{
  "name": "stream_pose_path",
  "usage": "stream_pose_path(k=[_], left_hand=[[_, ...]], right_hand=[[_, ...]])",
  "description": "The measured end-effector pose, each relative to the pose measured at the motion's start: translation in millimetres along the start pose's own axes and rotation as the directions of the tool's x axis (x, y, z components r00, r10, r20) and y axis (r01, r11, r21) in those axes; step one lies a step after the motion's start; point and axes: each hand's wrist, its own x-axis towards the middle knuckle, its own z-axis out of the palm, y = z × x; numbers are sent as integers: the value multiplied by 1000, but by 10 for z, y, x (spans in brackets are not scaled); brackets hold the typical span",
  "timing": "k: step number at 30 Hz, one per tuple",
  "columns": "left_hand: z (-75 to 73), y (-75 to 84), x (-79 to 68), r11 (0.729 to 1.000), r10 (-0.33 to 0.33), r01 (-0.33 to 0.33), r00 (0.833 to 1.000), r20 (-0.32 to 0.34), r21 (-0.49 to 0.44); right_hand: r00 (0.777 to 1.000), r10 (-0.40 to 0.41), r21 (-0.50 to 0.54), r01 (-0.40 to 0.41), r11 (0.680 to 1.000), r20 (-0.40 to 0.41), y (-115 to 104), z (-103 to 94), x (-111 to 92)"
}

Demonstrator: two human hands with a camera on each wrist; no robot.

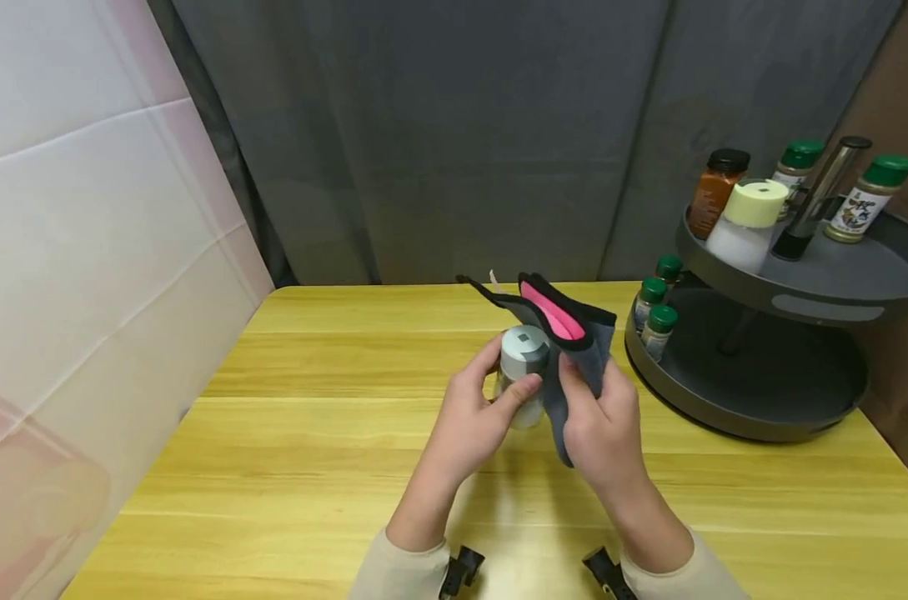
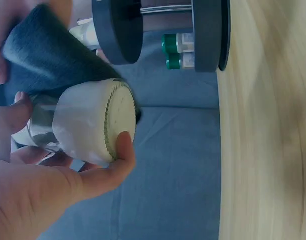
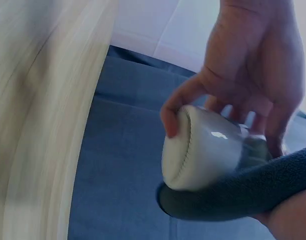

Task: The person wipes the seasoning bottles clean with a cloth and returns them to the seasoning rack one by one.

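My left hand (image 1: 469, 421) grips a clear seasoning jar (image 1: 524, 354) with a pale grey lid and white contents, held above the table. In the left wrist view the jar (image 2: 83, 120) lies across the frame, its ridged base toward the camera side and a finger curled on that base. My right hand (image 1: 605, 429) pinches a grey cloth (image 1: 592, 358) with black edging and a pink inner face. The cloth (image 3: 232, 195) lies against the jar's side in the right wrist view. Some of the left fingers are hidden behind the jar.
A dark two-tier turntable rack (image 1: 761, 417) stands at the right. Its top holds an orange-brown jar (image 1: 712, 196), a yellow-lidded shaker (image 1: 749, 217), a grinder-like tube (image 1: 821, 200) and green-capped bottles (image 1: 866, 200); small green-capped bottles (image 1: 659, 325) stand below. A grey curtain (image 1: 438, 150) hangs behind the wooden table (image 1: 296, 467).
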Motion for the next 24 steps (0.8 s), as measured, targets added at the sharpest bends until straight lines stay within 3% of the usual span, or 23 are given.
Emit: stream_pose_path(k=[3,6,10,13,17,20,24], left_hand=[[6,1,3,1000,-8,7,1000,-19,-29],[-3,5,13,997,-11,7,998,-65,-73],[-17,11,30,995,4,-16,992,-124,-98],[-11,8,41,995,27,-41,990,-139,-94],[9,4,51,995,34,-46,991,-133,-89],[19,10,53,996,36,-45,993,-115,-75],[32,5,42,998,23,-29,996,-92,-62]], right_hand=[[992,-126,-18,126,992,-12,68,56,-31],[987,-158,-68,158,985,-1,151,104,-51],[999,-22,-142,28,990,41,185,79,-37],[992,103,-230,-84,970,70,136,26,7],[980,171,-281,-135,950,106,21,-24,69],[986,131,-223,-105,969,105,-56,-30,77],[998,-37,-122,44,992,59,-86,11,39]])
